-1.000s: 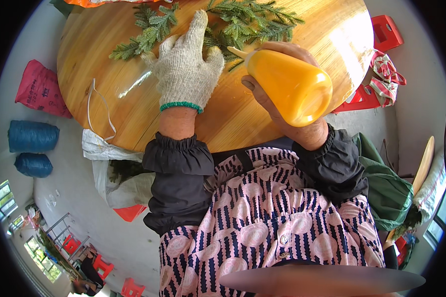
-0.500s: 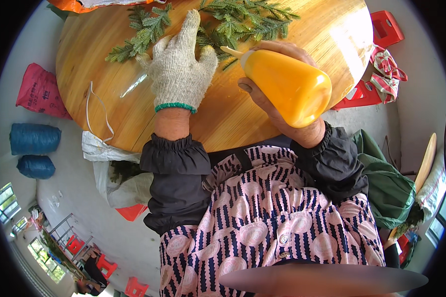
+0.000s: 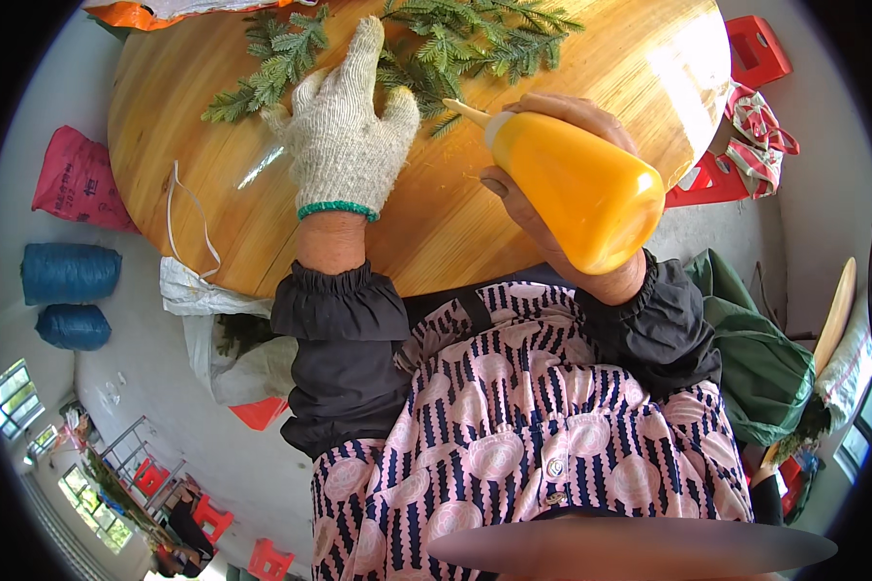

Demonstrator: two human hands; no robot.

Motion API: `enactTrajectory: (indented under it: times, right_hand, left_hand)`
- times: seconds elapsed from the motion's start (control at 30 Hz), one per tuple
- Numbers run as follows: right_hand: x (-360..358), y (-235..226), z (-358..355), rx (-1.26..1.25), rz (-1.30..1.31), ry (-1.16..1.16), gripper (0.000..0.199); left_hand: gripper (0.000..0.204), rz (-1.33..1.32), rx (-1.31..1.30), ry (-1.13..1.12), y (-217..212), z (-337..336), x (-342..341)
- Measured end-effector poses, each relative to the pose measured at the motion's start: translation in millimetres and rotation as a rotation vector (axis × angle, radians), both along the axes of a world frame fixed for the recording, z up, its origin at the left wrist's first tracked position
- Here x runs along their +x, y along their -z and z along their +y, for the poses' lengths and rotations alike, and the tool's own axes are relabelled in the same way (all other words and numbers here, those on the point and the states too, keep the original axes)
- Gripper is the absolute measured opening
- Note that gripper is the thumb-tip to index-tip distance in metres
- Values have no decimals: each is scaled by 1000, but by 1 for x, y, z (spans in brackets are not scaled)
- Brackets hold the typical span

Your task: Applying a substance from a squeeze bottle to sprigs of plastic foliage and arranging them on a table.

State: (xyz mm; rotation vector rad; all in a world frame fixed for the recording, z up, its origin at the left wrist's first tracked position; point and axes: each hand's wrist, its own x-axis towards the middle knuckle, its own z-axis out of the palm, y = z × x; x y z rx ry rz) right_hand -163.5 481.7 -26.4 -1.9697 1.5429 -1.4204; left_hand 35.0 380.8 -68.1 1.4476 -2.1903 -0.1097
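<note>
My right hand (image 3: 533,208), bare, is wrapped round a yellow squeeze bottle (image 3: 576,184) with a pale pointed nozzle. The bottle is tilted, its base toward me and the nozzle pointing up and left toward the greenery. My left hand (image 3: 349,136) wears a knitted off-white glove with a green cuff. Its fingers are spread, the index stretched forward between a smaller green conifer sprig (image 3: 286,63) on the left and a larger conifer branch (image 3: 465,44) on the right. What lies beneath the gloved palm is hidden.
Greenery lies on a round wooden table (image 3: 436,213). A white loop of cord (image 3: 174,228) crosses its left edge, and an orange-and-white bag (image 3: 155,12) sits at the far left. Red stools (image 3: 756,50) stand to the right; a green sack (image 3: 751,358) is near my right elbow.
My right hand has drawn the squeeze bottle slightly right and toward me, so its nozzle is farther from the glove. The left hand has shifted very slightly left.
</note>
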Motion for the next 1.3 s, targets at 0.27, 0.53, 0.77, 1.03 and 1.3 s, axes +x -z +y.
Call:
enactTrajectory:
  times: [0.27, 0.53, 0.77, 1.03, 1.3]
  right_hand:
    - [-7, -2, 6, -49, 102, 12, 40]
    - [-11, -1, 13, -36, 36, 50, 38]
    - [-20, -1, 16, -48, 98, 42, 32]
    - [-24, 2, 20, -41, 78, 65, 32]
    - [-19, -4, 19, -54, -17, 43, 34]
  left_hand:
    - [71, -5, 0, -33, 5, -5, 8]
    - [68, 47, -19, 7, 8, -11, 15]
    - [70, 13, -59, 24, 7, -11, 18]
    - [67, -83, -15, 2, 2, -10, 23]
    - [68, -21, -11, 22, 0, -12, 27]
